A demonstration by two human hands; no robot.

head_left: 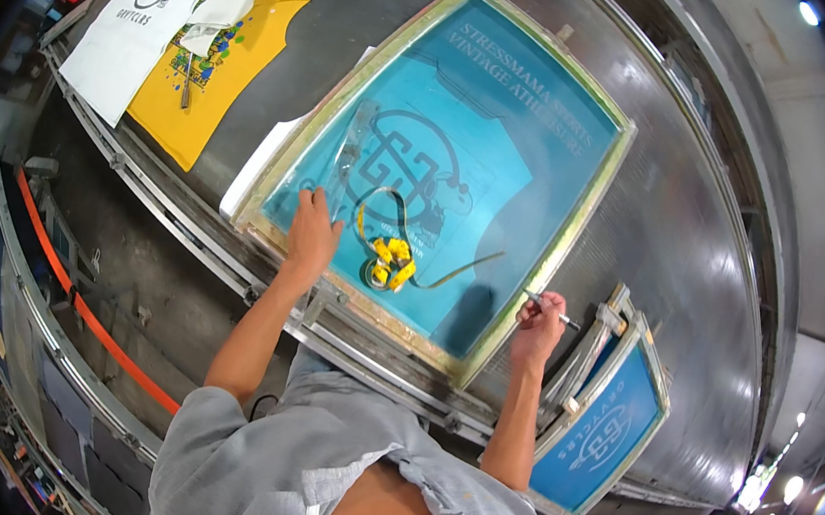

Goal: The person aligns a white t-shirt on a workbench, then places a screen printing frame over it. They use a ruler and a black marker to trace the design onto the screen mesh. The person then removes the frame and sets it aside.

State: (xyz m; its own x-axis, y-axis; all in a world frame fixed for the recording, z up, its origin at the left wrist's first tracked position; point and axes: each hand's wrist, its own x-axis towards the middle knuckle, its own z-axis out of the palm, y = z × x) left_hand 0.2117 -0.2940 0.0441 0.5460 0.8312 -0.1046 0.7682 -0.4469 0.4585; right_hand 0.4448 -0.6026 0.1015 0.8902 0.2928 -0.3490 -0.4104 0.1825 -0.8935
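Observation:
A large screen-printing frame (578, 215) with teal mesh and a pale wooden rim lies on the metal table. My left hand (313, 230) rests flat on the mesh near the frame's left corner, fingers spread, beside a clear strip. Yellow ink blobs and a roll of tape (387, 263) sit on the mesh just right of that hand. My right hand (538, 323) is closed on a thin metal-tipped tool (550, 308) just outside the frame's lower right rim.
Smaller blue screens (605, 434) lean at the table edge by my right arm. A yellow shirt (238, 53), a white printed shirt (147, 13) and a white rag (226, 2) lie at the far left. Metal rails (167, 202) run along the table's near edge.

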